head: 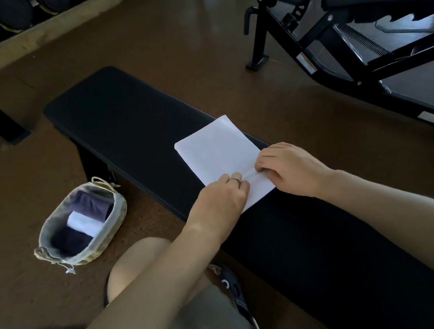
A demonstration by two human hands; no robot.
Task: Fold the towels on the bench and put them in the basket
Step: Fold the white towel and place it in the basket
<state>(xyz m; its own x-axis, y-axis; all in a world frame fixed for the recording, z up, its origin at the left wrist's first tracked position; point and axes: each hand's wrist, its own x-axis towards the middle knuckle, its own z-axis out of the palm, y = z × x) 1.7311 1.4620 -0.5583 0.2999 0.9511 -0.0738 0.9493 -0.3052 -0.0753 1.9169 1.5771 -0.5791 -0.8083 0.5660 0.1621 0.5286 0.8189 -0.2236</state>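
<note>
A white towel (216,150) lies flat on the black padded bench (121,116), folded into a narrow rectangle. My left hand (223,196) and my right hand (291,168) both pinch its near end, where a small roll or fold has formed between the fingers. On the floor left of the bench stands a lined wicker basket (118,213). Inside it lie two dark rolled towels (91,205) with a white rolled towel (83,223) between them.
My knees and a sandalled foot (232,286) are in front of the bench, close to the basket. A black adjustable gym bench (358,29) stands at the back right. A wooden rack with dark dumbbells (5,12) runs along the back left.
</note>
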